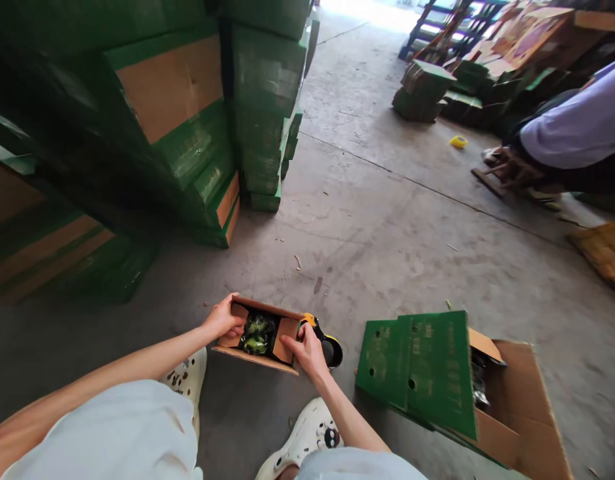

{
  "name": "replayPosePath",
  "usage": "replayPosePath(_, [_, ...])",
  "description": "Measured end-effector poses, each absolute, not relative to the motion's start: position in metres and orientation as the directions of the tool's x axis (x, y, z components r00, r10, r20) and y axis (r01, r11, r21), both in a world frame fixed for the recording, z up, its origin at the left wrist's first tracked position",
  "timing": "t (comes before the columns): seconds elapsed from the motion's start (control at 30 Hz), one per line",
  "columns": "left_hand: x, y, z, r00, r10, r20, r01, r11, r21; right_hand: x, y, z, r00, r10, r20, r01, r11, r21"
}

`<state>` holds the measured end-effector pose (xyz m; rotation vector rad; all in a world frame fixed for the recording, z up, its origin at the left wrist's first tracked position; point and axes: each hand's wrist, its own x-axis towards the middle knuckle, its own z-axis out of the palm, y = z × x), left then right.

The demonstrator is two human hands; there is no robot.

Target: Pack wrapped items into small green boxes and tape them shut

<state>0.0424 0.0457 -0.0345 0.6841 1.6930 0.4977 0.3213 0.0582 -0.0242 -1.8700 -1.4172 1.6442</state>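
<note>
An open cardboard box sits on the floor between my feet. Inside are green leafy-looking pieces in clear, shiny wrap; their kind cannot be made out. My left hand is closed on the box's left end flap, fingers reaching inside. At the opposite end, my right hand grips the right end flap between thumb and fingers. Just beyond my right hand lies a yellow and black tape dispenser, partly hidden by that hand and the box.
An open green carton lies to my right, with dark wrapped contents. Tall stacks of green cartons rise at left. Far right, a crouching person is near a yellow tape roll and more green boxes.
</note>
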Motion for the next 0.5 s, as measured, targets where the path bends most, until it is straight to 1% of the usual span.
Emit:
replayPosePath(0.03, [0.043, 0.045, -0.035, -0.143, 0.672, -0.726, 0.166, 0.740, 0.652, 0.319, 0.057, -0.028, -0.102, 0.781, -0.616, 0.479, -0.504, -0.719])
replayPosePath(0.1, [0.043, 0.043, -0.032, -0.139, 0.667, -0.732, 0.144, 0.745, 0.652, 0.317, 0.056, -0.034, -0.076, 0.724, -0.685, 0.481, -0.576, -0.661])
replayPosePath(0.17, [0.038, 0.043, -0.025, -0.102, 0.644, -0.759, 0.068, 0.765, 0.640, 0.318, 0.056, -0.035, -0.070, 0.684, -0.726, 0.471, -0.619, -0.629])
replayPosePath(0.27, [0.024, 0.045, -0.009, 0.057, 0.612, -0.789, -0.150, 0.786, 0.599, 0.318, 0.057, -0.029, -0.076, 0.711, -0.699, 0.454, -0.600, -0.659])
replayPosePath(0.33, [0.015, 0.050, 0.002, 0.157, 0.602, -0.783, -0.253, 0.791, 0.558, 0.317, 0.056, -0.022, -0.095, 0.733, -0.673, 0.454, -0.569, -0.685])
replayPosePath(0.4, [0.011, 0.054, 0.012, 0.200, 0.569, -0.798, -0.277, 0.814, 0.511, 0.315, 0.056, -0.014, -0.116, 0.744, -0.658, 0.473, -0.541, -0.695])
replayPosePath(0.5, [0.013, 0.059, 0.018, 0.152, 0.526, -0.837, -0.239, 0.841, 0.486, 0.314, 0.055, -0.003, -0.138, 0.749, -0.648, 0.510, -0.508, -0.695])
